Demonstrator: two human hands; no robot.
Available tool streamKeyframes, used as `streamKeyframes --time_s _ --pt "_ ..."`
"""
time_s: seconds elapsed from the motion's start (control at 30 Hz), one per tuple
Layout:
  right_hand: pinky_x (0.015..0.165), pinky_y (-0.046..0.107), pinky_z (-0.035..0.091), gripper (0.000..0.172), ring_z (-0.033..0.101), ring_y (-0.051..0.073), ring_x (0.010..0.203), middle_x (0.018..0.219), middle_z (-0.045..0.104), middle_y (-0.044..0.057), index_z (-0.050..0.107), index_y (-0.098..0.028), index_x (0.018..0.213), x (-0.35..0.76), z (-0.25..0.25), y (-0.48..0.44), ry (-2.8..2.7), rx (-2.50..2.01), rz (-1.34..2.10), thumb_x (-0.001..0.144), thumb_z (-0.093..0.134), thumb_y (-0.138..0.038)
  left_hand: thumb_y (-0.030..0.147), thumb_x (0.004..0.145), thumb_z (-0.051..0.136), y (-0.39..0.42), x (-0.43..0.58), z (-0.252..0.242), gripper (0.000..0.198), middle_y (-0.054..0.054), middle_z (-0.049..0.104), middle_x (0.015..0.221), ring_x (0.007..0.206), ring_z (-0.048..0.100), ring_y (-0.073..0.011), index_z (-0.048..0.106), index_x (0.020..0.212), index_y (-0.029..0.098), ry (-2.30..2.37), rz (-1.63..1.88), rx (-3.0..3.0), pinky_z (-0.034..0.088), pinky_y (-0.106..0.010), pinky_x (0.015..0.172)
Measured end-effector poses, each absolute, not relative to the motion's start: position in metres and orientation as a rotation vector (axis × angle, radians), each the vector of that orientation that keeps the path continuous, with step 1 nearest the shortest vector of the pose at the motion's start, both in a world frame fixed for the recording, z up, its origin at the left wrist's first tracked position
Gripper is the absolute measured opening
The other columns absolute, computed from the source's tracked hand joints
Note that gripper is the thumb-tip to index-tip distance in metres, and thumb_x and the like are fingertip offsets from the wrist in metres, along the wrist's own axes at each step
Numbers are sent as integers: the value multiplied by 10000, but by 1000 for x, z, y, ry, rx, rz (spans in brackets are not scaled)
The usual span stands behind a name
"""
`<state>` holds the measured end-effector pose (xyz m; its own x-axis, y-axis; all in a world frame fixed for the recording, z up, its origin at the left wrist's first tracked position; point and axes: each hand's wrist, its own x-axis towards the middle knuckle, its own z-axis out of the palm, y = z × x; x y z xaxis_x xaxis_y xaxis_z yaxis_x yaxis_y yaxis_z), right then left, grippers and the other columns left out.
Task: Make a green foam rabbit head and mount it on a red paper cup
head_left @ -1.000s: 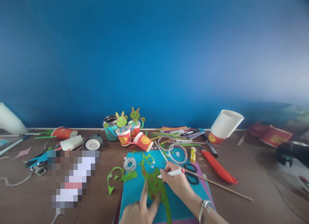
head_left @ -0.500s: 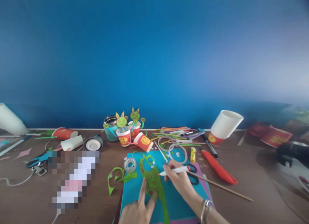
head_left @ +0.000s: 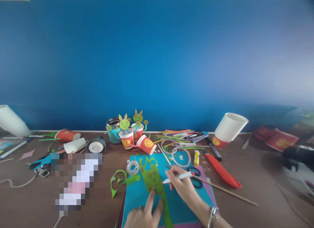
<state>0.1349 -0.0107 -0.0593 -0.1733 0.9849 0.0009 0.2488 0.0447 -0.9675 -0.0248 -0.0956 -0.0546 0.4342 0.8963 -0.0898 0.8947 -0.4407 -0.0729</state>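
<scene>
A green paper cut-out (head_left: 152, 179) with a drawn face lies on a blue sheet (head_left: 139, 201) at the table's near edge. My left hand (head_left: 144, 214) presses it down with two fingers stretched out on its lower part. My right hand (head_left: 183, 185) is closed round a white marker pen (head_left: 178, 177), whose tip sits just right of the cut-out's face. A bracelet is on my right wrist.
Scissors (head_left: 195, 177), a wooden stick (head_left: 224, 190), a tape roll (head_left: 132, 167), green scraps (head_left: 120, 180), white rings (head_left: 180, 156), a red cutter (head_left: 222, 170), paper cups with green figures (head_left: 133, 134), a tilted white cup (head_left: 228, 129), straws and a blurred patch surround the sheet.
The green cut-out has turned and shifted a little up and left under my left fingers. My right hand with the pen has drawn slightly right, off the face.
</scene>
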Motion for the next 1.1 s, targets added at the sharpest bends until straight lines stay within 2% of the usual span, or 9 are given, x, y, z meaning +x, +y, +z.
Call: streamKeyframes --time_s 0.17,0.3,0.6,1.1 --pt "434 201 274 200 380 87 465 481 425 -69 393 -205 560 131 -69 -15 -1680 -1387 1063 691 544 -225 46 777 405 -90 -29 -50 574 -120 497 1300 572 644 -122 465 1267 339 -1656 188 -2648 486 -182 465" --pt "441 206 275 234 373 91 474 476 421 -64 383 -204 554 129 -73 -15 -1681 -1409 1013 735 517 -265 53 782 398 -90 -30 -52 559 -131 499 1292 569 645 -120 472 1261 332 -1670 159 -2666 484 -180 470" --pt "467 213 311 236 400 104 491 482 442 -52 377 -203 534 127 -62 -16 -1754 -1476 952 717 516 -253 50 789 397 -90 -30 -54 551 -157 497 1291 570 657 -134 478 1255 333 -1669 162 -2659 496 -193 478" --pt "457 210 277 230 368 95 488 488 421 -60 407 -194 558 126 -62 -18 -1749 -1444 991 730 538 -271 29 779 396 -90 -30 -54 608 -144 479 1321 579 659 -135 427 1295 349 -1676 198 -2659 509 -199 490"
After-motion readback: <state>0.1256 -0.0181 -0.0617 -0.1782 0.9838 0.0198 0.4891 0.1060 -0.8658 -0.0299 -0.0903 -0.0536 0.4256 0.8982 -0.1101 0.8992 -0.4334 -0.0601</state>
